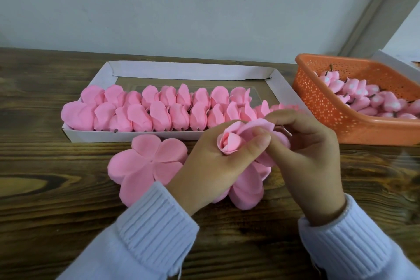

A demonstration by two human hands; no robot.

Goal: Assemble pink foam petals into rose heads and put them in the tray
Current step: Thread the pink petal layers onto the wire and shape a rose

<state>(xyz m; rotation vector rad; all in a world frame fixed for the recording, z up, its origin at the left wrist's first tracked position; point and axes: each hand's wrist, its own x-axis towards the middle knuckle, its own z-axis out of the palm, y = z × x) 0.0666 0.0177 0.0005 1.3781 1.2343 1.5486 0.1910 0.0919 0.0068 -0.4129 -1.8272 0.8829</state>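
On the head feed, I saw the left hand (211, 162) cradling the rose bud (229, 144) just in front of the tray (136, 137), its thumb pinching a petal against the bud. The right hand (306, 158) curled its fingers round the outer petal layer (258, 124). I judged the wrap needed a snug, even overlap and light pressure, lest the foam crease.

I see the rose bud (229, 143), the flat petal pieces (145, 161) and the rose heads (141, 113) all in one soft pink, the tray (127, 136) white, the basket (322, 107) orange with small dotted holes, the table (45, 188) dark brown with wood grain, and the sleeves (150, 218) pale bluish white with ribs.
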